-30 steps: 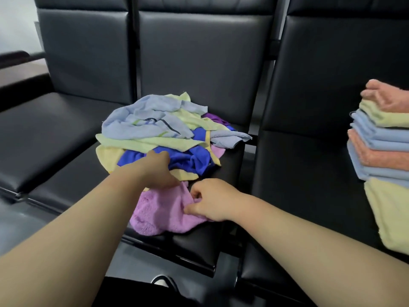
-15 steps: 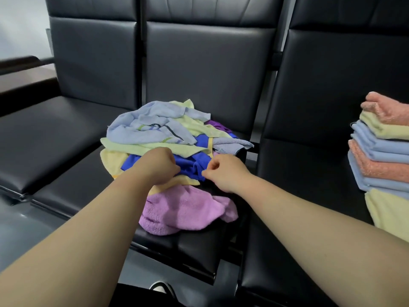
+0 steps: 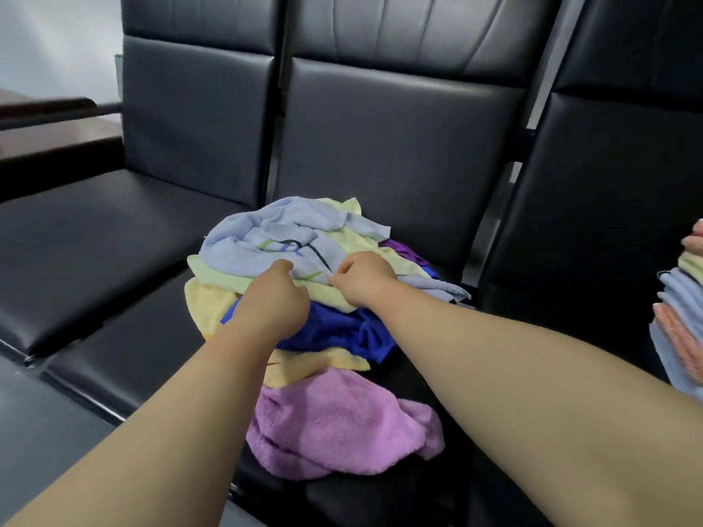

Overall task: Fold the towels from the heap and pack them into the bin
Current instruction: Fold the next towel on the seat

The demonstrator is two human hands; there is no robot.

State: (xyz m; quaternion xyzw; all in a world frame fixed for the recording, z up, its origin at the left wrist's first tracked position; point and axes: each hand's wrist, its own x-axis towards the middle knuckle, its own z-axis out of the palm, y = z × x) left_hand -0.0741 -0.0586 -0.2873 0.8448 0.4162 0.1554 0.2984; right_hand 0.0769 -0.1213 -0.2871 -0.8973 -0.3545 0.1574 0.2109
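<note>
In the head view the heap (image 3: 342, 332) sits on the middle seat (image 3: 125, 336), dead ahead at twelve o'clock, with the pale blue towel (image 3: 258, 241) on top, its long axis running nine to three. The left hand (image 3: 272, 298) and right hand (image 3: 365, 279) are side by side, near but apart, at its near edge. The right hand pinches the cloth. The left hand's curled fingers are hidden, so its hold cannot be told. The folded stack (image 3: 681, 310) at three o'clock is cut off, and no bin shows.
</note>
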